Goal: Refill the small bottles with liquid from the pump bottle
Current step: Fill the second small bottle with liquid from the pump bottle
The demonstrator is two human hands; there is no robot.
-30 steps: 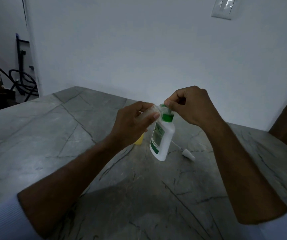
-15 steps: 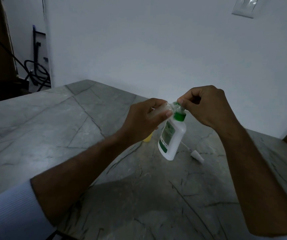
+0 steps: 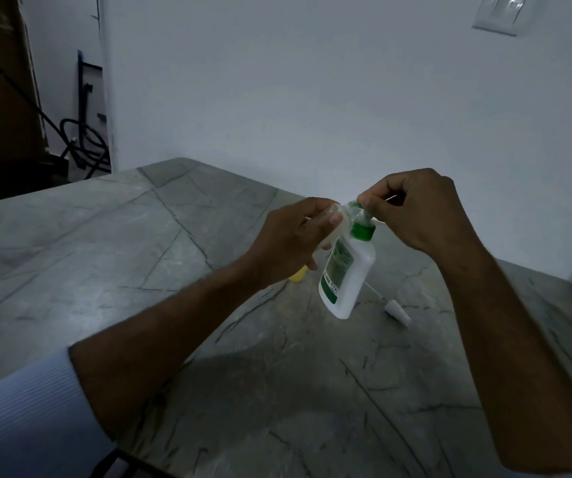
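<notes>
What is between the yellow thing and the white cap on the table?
The white bottle, tilted, stands between the yellow thing and the white cap, as the head view shows.

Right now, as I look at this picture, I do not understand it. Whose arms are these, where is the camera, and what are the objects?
There is no machine here. The arms belong to a person, and the camera is worn on that person's head, looking forward and down, so you see the hands as the person sees them.

The left hand grips a small clear bottle, tipped toward the pump. The right hand pinches the green pump top of the white pump bottle, which hangs tilted above the surface. The mouth of the small bottle is close to the pump, it seems for filling.

On the grey stone table lie a small white cap with a thin tube and, partly hidden behind the left hand, a yellow object; what it is, I cannot tell.
</notes>
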